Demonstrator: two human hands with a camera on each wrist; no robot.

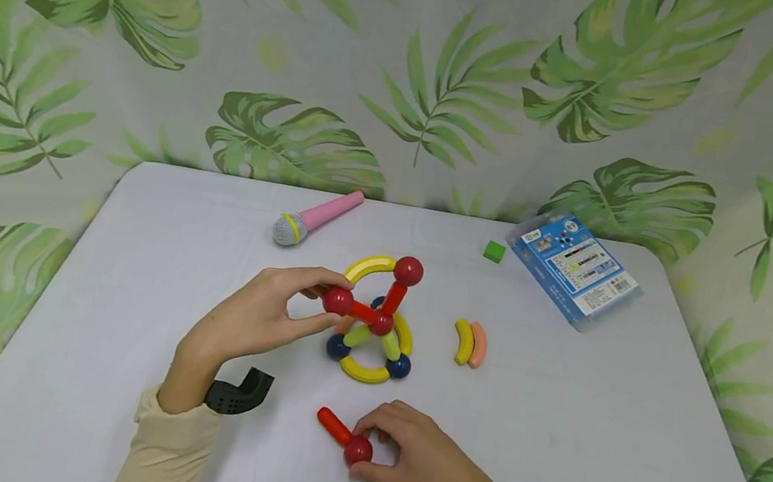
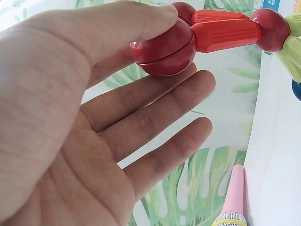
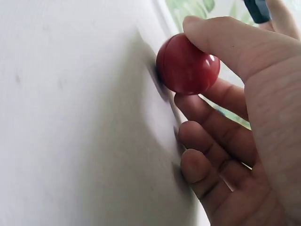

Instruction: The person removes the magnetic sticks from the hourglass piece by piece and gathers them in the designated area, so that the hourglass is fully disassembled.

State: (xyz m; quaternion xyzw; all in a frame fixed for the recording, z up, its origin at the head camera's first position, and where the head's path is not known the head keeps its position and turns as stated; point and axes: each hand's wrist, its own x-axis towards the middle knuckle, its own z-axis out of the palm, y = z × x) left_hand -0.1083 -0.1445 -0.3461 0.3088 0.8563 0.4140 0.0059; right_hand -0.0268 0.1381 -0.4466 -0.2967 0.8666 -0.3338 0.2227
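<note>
A toy structure (image 1: 372,331) of red, yellow and green magnetic rods and red and blue balls stands mid-table. My left hand (image 1: 329,299) pinches a red ball (image 1: 338,300) at the end of a red rod (image 1: 362,312) on the structure's left side. In the left wrist view the thumb (image 2: 141,19) lies over this ball (image 2: 162,49) and the other fingers spread below it. Nearer the front edge, my right hand (image 1: 369,449) grips a second red ball (image 1: 357,450) joined to a loose red rod (image 1: 333,425) on the table. The right wrist view shows that ball (image 3: 188,70) between thumb and fingers.
On the white table (image 1: 123,275) lie a pink toy microphone (image 1: 318,217) at the back, a green cube (image 1: 494,251), and a blue box (image 1: 574,269) at the back right. A yellow curved piece (image 1: 464,342) and an orange one (image 1: 479,345) lie right of the structure.
</note>
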